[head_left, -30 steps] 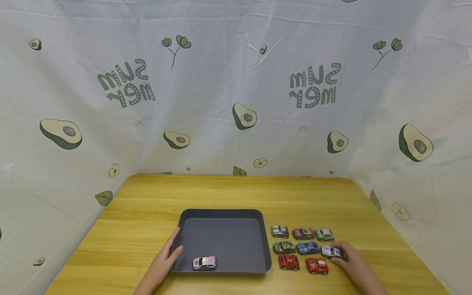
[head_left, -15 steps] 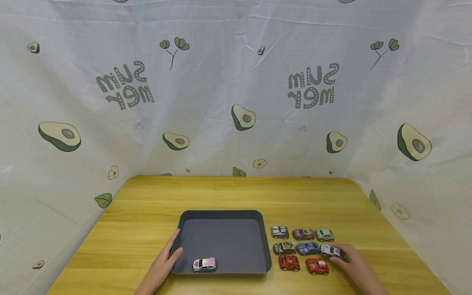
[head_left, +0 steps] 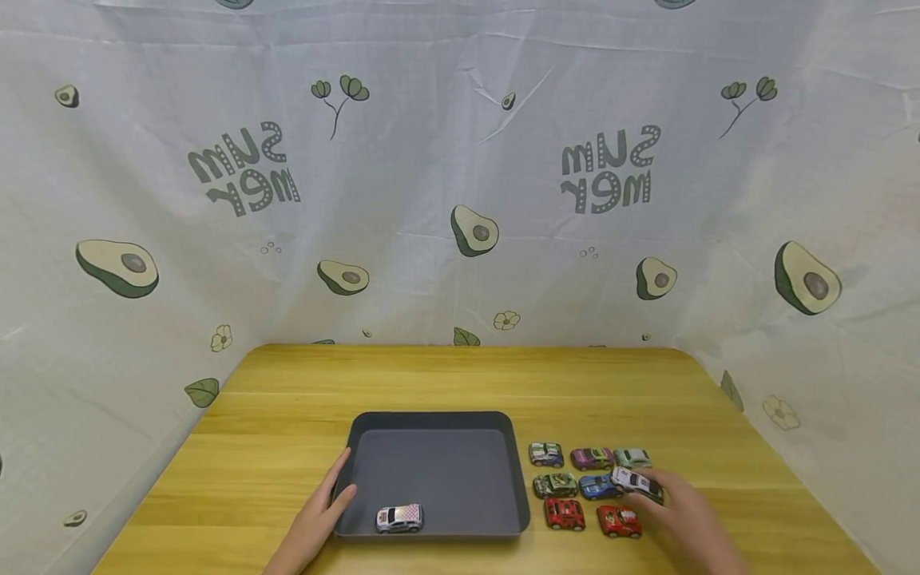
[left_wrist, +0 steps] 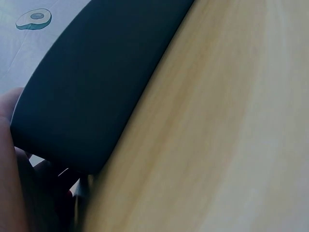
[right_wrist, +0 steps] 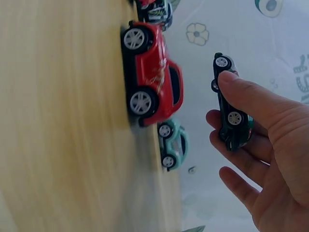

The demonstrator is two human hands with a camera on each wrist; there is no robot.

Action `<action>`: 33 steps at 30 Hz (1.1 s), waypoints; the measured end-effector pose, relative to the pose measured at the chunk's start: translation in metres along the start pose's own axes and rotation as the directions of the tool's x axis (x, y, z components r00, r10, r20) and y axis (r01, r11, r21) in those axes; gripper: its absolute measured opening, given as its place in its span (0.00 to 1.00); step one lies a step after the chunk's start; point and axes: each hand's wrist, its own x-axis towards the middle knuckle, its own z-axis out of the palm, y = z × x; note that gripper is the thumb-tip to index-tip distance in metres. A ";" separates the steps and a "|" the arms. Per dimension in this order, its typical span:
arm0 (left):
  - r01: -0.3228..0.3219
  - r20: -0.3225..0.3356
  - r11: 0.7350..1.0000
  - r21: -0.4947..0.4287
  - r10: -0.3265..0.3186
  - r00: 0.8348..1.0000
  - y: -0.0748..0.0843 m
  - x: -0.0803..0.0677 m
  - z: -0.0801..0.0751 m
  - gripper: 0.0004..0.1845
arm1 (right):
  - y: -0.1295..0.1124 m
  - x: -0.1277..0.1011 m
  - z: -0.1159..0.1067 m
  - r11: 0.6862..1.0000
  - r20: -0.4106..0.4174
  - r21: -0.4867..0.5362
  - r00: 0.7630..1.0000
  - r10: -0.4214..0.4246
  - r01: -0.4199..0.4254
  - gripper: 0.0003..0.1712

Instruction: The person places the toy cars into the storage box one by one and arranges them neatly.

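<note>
My right hand (head_left: 686, 515) pinches a white and black toy car (head_left: 636, 483) between thumb and fingers. In the right wrist view, this toy car (right_wrist: 234, 118) is held up off the wooden table with its wheels showing. In the head view it overlaps the blue toy car (head_left: 598, 486). My left hand (head_left: 312, 515) holds the left wall of a dark grey tray (head_left: 431, 471), thumb over the rim. The left wrist view shows the tray's outer wall (left_wrist: 91, 82) with fingers at its end. A silver toy car with a checkered roof (head_left: 399, 517) stands inside the tray, near its front edge.
Right of the tray, toy cars stand in loose rows: a white-green one (head_left: 546, 454), a purple one (head_left: 592, 458), a pale green one (head_left: 632, 458), a camouflage one (head_left: 555, 485) and two red ones, left (head_left: 564, 513) and right (head_left: 619, 521). A printed curtain (head_left: 402, 160) hangs behind the table.
My right hand has lifted the white and black toy car off the table and moved it slightly left, toward the blue car. My left hand has stayed at the tray.
</note>
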 end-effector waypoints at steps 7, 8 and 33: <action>-0.003 -0.003 1.000 0.008 0.003 1.000 0.000 0.000 0.000 0.34 | -0.017 0.003 0.004 0.991 -0.067 -0.061 0.990 -0.122 0.118 0.31; -0.004 -0.002 1.000 0.007 0.004 1.000 0.000 0.000 0.000 0.34 | -0.020 0.003 0.005 0.991 -0.064 -0.058 0.990 -0.125 0.121 0.31; -0.004 0.003 1.000 0.010 0.004 1.000 -0.001 0.000 0.000 0.34 | -0.090 0.018 0.047 0.969 -0.140 0.019 0.960 -0.241 0.246 0.24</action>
